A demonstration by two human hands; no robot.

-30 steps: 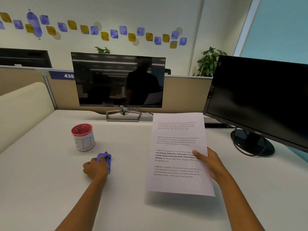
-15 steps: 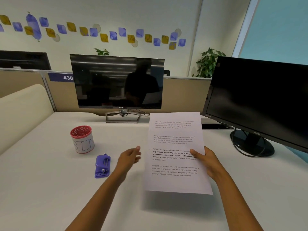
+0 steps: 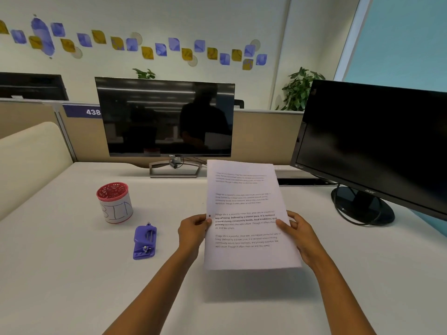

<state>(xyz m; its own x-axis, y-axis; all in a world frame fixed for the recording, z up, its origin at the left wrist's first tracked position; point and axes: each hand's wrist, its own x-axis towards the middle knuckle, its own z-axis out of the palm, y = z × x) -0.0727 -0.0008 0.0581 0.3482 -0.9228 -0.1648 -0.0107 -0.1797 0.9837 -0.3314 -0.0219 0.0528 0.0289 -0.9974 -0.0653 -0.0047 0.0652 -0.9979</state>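
The surface [image 3: 72,274] carries a centre monitor [image 3: 164,117] at the back and a right monitor [image 3: 375,141] on a round base [image 3: 362,206]; both screens are dark. A purple tool [image 3: 144,241] lies flat to the left of the left forearm, apart from it. Nothing stands between the hands and the printed sheet [image 3: 246,213].

A red cup [image 3: 115,203] stands upright behind the purple tool, near it but not touching. A white band marked "BIN" wraps its wall. What lies inside cannot be made out.

The printed sheet is held clear of the surface in front of the person, text side up, with its far edge raised toward the centre monitor's stand. The left hand [image 3: 193,232] pinches the left edge at mid-height, thumb on top. The right hand [image 3: 298,234] grips the right edge at the same height, thumb on the text.

One second ago the left hand rests on the purple tool. Half a second ago it is in the air, fingers loose, between tool and sheet. It now holds the sheet. The right hand keeps its grip throughout. The purple tool lies where it was released.
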